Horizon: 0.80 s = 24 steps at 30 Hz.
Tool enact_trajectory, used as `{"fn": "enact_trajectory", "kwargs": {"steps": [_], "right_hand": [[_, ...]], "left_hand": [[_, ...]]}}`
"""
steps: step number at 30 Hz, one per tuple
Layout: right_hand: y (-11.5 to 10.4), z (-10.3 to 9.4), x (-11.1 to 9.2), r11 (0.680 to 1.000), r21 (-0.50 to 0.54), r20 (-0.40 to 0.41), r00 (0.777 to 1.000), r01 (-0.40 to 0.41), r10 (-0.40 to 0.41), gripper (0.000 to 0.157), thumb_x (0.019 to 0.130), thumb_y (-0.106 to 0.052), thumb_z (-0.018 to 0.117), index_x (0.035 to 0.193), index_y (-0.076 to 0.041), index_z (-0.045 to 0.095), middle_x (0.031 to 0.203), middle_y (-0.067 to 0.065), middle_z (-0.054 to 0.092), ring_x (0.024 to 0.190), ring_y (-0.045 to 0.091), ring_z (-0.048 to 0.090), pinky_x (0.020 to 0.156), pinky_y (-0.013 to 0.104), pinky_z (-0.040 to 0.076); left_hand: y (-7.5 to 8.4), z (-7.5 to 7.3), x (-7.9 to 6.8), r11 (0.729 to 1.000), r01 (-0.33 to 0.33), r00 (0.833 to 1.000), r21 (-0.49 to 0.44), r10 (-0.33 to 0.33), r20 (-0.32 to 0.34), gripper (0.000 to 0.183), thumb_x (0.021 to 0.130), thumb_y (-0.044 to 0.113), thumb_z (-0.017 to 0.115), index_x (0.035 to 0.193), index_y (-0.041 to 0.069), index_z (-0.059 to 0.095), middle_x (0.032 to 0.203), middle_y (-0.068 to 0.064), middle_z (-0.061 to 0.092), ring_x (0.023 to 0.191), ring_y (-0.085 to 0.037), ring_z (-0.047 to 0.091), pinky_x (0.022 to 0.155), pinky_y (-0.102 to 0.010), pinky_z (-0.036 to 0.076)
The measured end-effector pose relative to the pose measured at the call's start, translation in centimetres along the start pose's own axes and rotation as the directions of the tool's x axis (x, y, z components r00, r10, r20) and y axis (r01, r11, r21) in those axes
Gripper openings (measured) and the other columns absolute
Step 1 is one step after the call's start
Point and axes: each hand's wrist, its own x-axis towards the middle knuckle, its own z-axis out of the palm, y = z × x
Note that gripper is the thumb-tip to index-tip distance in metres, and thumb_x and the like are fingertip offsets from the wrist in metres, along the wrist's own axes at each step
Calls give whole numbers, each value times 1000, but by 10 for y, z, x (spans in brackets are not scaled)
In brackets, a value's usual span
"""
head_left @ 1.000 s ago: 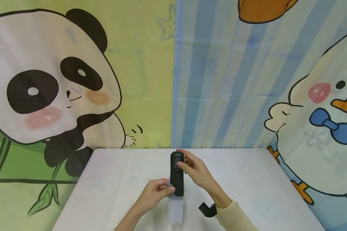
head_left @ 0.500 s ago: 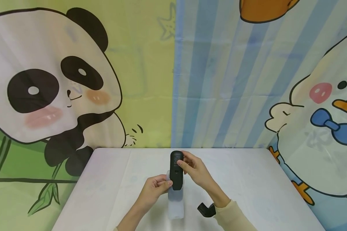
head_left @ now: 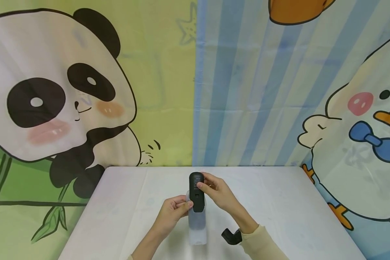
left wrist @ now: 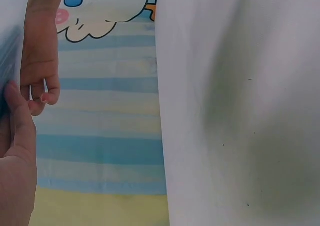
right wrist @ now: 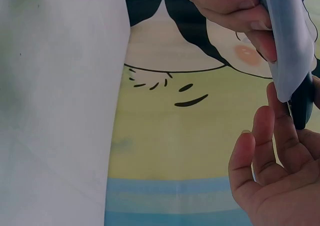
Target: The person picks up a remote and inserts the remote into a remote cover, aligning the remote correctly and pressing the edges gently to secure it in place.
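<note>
A slim black device [head_left: 196, 191] with rounded ends, small printed text and a small port stands nearly upright above the table. Its lower part sits inside a translucent white pouch [head_left: 197, 234] and shows through as a darker patch. My left hand [head_left: 173, 213] pinches the pouch's mouth at the left edge. My right hand [head_left: 219, 193] holds the device's upper end, thumb on the printed face. In the right wrist view, the device's dark end [right wrist: 302, 103] sticks out of the pouch [right wrist: 290, 40] beside the right fingers. The left wrist view catches only the pouch's side [left wrist: 11, 50].
A black angled piece [head_left: 230, 236] lies on the white table [head_left: 273, 202], close to the right sleeve [head_left: 263, 243]. Behind the table hangs a cartoon curtain [head_left: 162, 90] with a panda and a white bird.
The device has slid deeper into the pouch, and less of it shows above the mouth. My left hand and the pouch have risen slightly; my right hand has stayed at the device's upper end.
</note>
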Motion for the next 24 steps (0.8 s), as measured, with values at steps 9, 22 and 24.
{"fn": "enact_trajectory", "kwargs": {"steps": [9, 22, 24], "right_hand": [[-34, 2, -7, 999, -51, -18, 1000, 1, -2, 35, 102, -8, 59, 135, 4, 58, 100, 8, 70, 95, 29, 62, 82, 38, 49], [-36, 7, -13, 997, -76, -38, 999, 12, -15, 34, 100, -9, 62, 132, 2, 61, 97, 5, 69, 93, 27, 61, 81, 40, 49], [-34, 7, -14, 997, -75, -35, 999, 12, -14, 34, 100, -9, 62, 133, 2, 60, 98, 5, 69, 94, 27, 61, 81, 41, 49]], "left_hand": [[0, 3, 3, 1000, -8, 999, -29, 7, -33, 39, 97, 14, 68, 121, -16, 61, 109, -16, 72, 101, -21, 70, 90, -36, 55], [0, 4, 7, 998, -12, 997, -57, 7, -77, 38, 96, 13, 69, 118, -17, 61, 106, -17, 73, 100, -24, 71, 90, -36, 55], [1, 4, 7, 998, -17, 997, -62, 11, -81, 36, 97, 13, 68, 117, -16, 61, 106, -17, 73, 101, -25, 71, 91, -36, 54]]}}
